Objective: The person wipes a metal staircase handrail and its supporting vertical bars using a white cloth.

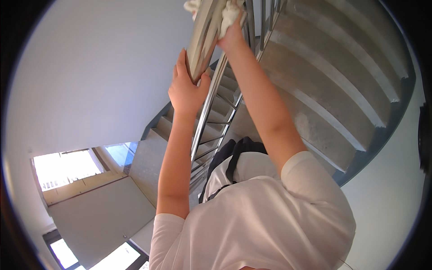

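A shiny metal handrail (203,40) runs away from me towards the top edge of the view. My left hand (187,89) grips its near part, with fingers along one side and the thumb along the other. Farther up, my right hand (233,35) holds a white cloth (230,16) against the rail's right side. Some white cloth also shows on the rail's left side at the top edge. The right fingers are mostly hidden by the cloth and the rail.
Metal balusters and lower rails (211,101) stand below the handrail. Concrete stairs (324,77) climb on the right, and another flight (226,82) shows beyond the railing. A white wall (101,77) fills the left; a bright window (69,168) is at lower left.
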The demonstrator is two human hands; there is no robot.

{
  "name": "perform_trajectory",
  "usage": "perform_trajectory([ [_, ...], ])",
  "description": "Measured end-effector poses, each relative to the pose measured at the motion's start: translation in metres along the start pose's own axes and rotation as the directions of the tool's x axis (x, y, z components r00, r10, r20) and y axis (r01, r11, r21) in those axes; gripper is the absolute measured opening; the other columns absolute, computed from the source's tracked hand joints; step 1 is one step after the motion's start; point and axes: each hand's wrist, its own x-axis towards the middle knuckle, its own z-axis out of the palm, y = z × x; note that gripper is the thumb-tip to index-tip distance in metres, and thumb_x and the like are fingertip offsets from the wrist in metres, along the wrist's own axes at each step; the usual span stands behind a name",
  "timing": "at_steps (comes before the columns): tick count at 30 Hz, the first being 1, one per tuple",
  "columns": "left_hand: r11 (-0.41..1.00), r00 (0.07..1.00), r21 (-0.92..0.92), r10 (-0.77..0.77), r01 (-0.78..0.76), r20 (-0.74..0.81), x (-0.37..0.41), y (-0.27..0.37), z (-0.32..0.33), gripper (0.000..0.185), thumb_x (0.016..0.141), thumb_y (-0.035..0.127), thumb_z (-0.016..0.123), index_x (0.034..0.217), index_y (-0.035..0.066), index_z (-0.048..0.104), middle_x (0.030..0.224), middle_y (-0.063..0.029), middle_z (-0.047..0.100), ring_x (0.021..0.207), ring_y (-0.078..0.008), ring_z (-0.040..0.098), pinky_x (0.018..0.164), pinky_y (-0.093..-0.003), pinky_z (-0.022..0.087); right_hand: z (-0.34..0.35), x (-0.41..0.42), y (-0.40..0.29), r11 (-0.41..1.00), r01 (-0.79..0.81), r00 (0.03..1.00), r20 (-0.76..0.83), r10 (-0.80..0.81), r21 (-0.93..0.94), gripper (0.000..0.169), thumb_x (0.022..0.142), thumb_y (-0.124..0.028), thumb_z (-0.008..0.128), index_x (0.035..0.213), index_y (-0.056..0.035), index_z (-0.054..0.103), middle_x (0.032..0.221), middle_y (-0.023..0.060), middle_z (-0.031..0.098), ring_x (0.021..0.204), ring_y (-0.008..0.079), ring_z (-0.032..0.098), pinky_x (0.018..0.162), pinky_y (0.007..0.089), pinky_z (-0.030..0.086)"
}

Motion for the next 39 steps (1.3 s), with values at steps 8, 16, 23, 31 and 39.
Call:
perform_trajectory([
  [8, 0.987, 0.989, -0.081, 0.143, -0.139, 0.047, -0.003, -0.024, -0.009, 0.078, 0.076, 0.012, 0.061, 0.148, 0.009, 0.031, 0.129, -0.0157, 0.054, 0.103, -0.0310, 0.061, 0.081, -0.0369, 0.051, 0.027, -0.097, 0.067, 0.874, -0.083, 0.926, -0.361, -0.109, -0.478, 0.066, 0.088, -0.015, 0.063, 0.141, -0.0029, 0.027, 0.126, 0.0124, 0.050, 0.111, 0.0200, 0.055, 0.091, 0.0328, 0.051],
  [16, 0.993, 0.995, 0.108, 0.050, -0.040, -0.091, -0.042, -0.034, -0.005, 0.076, 0.073, 0.016, 0.067, 0.143, 0.012, 0.037, 0.114, -0.0109, 0.058, 0.095, -0.0315, 0.063, 0.074, -0.0398, 0.053, -0.040, 0.047, -0.045, 0.930, 0.069, 0.943, -0.280, -0.179, -0.361, 0.046, 0.093, -0.041, 0.052, 0.121, -0.0055, 0.059, 0.115, 0.0117, 0.066, 0.100, 0.0256, 0.062, 0.085, 0.0380, 0.051],
  [23, 0.992, 0.993, 0.117, 0.055, -0.042, -0.108, -0.033, -0.048, 0.016, 0.074, 0.073, 0.017, 0.068, 0.141, 0.011, 0.040, 0.115, -0.0117, 0.058, 0.095, -0.0322, 0.063, 0.074, -0.0396, 0.053, -0.026, -0.016, 0.001, 0.952, 0.003, 0.963, -0.254, -0.086, -0.307, 0.042, 0.088, -0.022, 0.065, 0.122, -0.0032, 0.051, 0.116, 0.0069, 0.059, 0.106, 0.0191, 0.058, 0.090, 0.0365, 0.051],
  [31, 0.994, 0.979, 0.063, 0.103, -0.093, -0.177, -0.047, -0.059, 0.005, 0.077, 0.069, 0.010, 0.069, 0.140, 0.012, 0.041, 0.121, -0.0124, 0.057, 0.107, -0.0312, 0.059, 0.087, -0.0418, 0.050, 0.018, -0.135, 0.103, -0.371, 0.368, 0.831, 0.480, -0.282, -0.853, 0.075, 0.080, -0.030, 0.068, 0.145, -0.0135, 0.034, 0.137, 0.0139, 0.044, 0.132, 0.0354, 0.036, 0.109, 0.0538, 0.027],
  [39, 0.961, 0.950, 0.068, -0.253, 0.269, -0.183, -0.140, -0.103, -0.011, 0.071, 0.067, 0.020, 0.080, 0.131, 0.013, 0.051, 0.120, -0.0054, 0.061, 0.113, -0.0282, 0.057, 0.093, -0.0402, 0.045, 0.075, -0.029, -0.041, -0.576, 0.811, 0.530, 0.545, 0.650, -0.101, 0.087, 0.047, -0.048, 0.088, 0.125, -0.0219, 0.059, 0.124, 0.0052, 0.055, 0.113, 0.0303, 0.052, 0.100, 0.0486, 0.040],
])
